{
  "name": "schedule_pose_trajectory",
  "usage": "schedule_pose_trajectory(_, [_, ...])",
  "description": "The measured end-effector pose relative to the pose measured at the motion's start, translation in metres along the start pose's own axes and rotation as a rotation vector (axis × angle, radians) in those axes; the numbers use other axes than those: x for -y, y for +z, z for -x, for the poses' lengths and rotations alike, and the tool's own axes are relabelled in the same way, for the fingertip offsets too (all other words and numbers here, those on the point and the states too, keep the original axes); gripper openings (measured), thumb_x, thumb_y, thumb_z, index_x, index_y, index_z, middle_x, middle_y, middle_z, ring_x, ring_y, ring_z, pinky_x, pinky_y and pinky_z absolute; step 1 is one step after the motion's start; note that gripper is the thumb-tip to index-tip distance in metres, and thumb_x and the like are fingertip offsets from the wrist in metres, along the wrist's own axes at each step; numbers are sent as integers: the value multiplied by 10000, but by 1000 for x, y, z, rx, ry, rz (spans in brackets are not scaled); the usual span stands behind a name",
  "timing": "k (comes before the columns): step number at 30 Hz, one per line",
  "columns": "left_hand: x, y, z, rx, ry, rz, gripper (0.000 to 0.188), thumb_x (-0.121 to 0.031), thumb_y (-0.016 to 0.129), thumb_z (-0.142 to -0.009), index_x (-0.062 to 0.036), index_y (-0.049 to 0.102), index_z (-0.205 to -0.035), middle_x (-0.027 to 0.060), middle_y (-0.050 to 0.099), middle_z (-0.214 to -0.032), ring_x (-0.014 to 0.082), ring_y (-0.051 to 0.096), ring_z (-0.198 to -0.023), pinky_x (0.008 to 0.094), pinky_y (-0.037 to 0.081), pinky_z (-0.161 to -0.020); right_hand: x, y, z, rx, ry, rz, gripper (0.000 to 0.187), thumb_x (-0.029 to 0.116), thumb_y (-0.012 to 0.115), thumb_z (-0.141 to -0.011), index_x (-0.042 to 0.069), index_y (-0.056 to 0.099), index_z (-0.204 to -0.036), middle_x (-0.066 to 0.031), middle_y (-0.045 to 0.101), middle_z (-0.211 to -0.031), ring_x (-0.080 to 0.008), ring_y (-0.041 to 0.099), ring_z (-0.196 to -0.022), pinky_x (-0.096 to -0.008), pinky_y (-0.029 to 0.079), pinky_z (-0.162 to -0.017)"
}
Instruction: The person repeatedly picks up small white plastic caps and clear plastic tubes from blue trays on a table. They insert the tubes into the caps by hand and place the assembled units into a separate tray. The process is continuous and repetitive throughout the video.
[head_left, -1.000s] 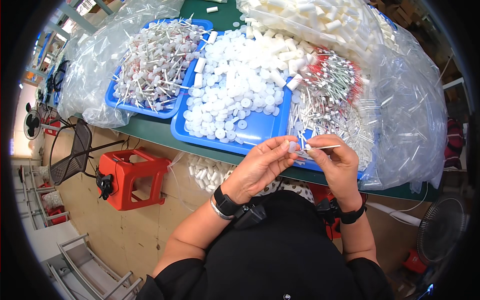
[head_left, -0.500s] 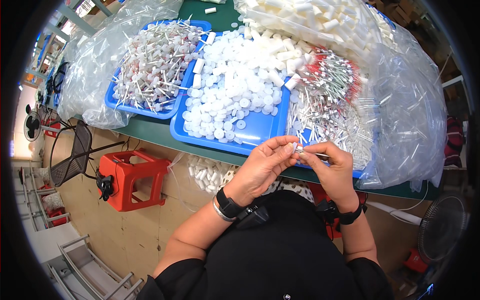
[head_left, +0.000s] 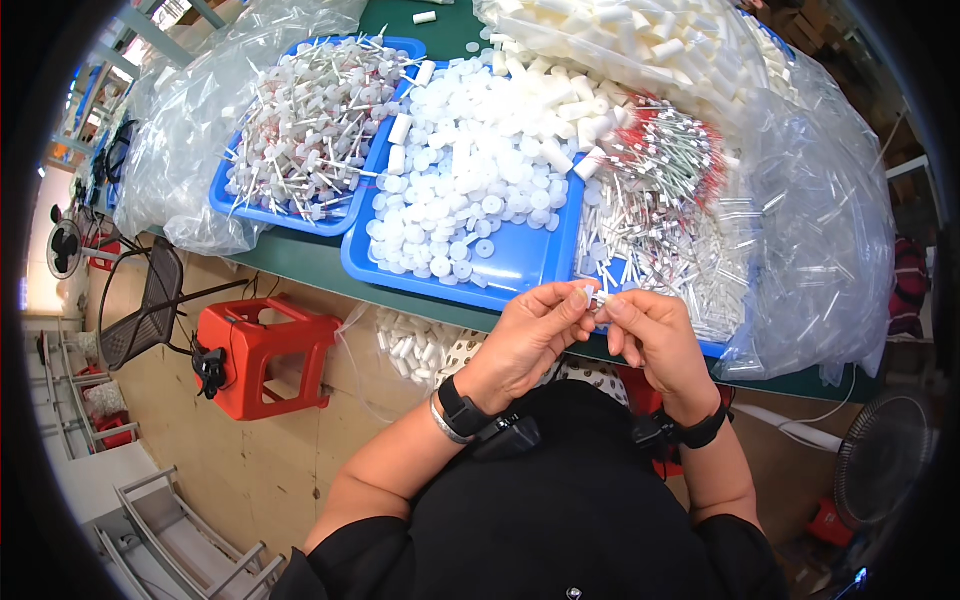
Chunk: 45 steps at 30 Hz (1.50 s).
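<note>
My left hand (head_left: 530,342) and my right hand (head_left: 657,340) meet fingertip to fingertip in front of the trays. Both are closed in a pinch on a small white plastic piece (head_left: 599,296), mostly covered by the fingers, so its full shape is hidden. Just beyond them, a blue tray holds thin white sticks (head_left: 690,265) and a bundle of red-tipped thin pieces (head_left: 672,155). Left of that, translucent white discs (head_left: 470,190) and white foam-like cylinders (head_left: 565,95) fill a second blue tray (head_left: 520,262).
A third blue tray (head_left: 235,205) at the left is heaped with stick-and-disc assemblies (head_left: 310,125). Clear plastic bags (head_left: 815,240) lie at both sides on the green table (head_left: 300,262). Below stand a red stool (head_left: 235,345) and, at right, a fan (head_left: 885,455).
My right fingertips have shifted closer to the left ones and re-gripped the piece. A thin stick that showed by the right fingers no longer shows there.
</note>
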<state>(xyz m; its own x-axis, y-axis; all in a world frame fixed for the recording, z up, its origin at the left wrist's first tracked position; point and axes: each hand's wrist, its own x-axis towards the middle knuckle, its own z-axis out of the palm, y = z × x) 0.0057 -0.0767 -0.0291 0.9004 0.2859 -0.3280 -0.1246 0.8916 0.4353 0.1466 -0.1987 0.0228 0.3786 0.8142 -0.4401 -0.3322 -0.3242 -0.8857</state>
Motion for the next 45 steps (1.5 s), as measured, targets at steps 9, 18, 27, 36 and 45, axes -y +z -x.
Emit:
schedule_pose_trajectory(9, [-1,4,-1,-58,-15,-65,302,-165,610,-984,34,619,-1212,26,650,-884,88,583,-761,223,500,-726,-2,19,3,-142,-200,352,232,198,589,-996,-14,682,-987,-27,635,-679,-33,512,-523,-174,369,-475])
schedule_pose_trajectory(18, [-28,4,-2,-211,232,-168,273,-239,625,-978,-12,607,-1129,60,658,-993,157,661,-893,275,544,-799,7,-37,-19,-315,-624,1040,120,88,633,-919,11,695,-986,-99,691,-888,-251,654,-708,-330,507,-642])
schedule_pose_trajectory(27, [-20,4,-3,-209,200,-224,299,-252,604,-990,-7,595,-1161,101,665,-974,214,688,-944,309,560,-842,-2,-17,-33,-161,-792,1486,109,116,705,-772,40,626,-766,-93,594,-754,-283,607,-717,-386,489,-651])
schedule_pose_trajectory(36, [-23,6,-3,-219,172,-186,341,-253,591,-997,5,569,-1218,97,658,-983,222,690,-974,310,566,-842,-6,-19,-35,-179,-679,1324,83,74,681,-804,16,623,-790,-127,612,-739,-284,635,-666,-396,501,-610])
schedule_pose_trajectory(45, [-19,9,-4,-210,212,-111,345,-249,584,-999,6,554,-1230,112,664,-1010,228,682,-996,315,573,-867,17,-11,-5,-103,-576,904,64,8,660,-827,-4,630,-881,-121,653,-768,-216,656,-636,-309,514,-580])
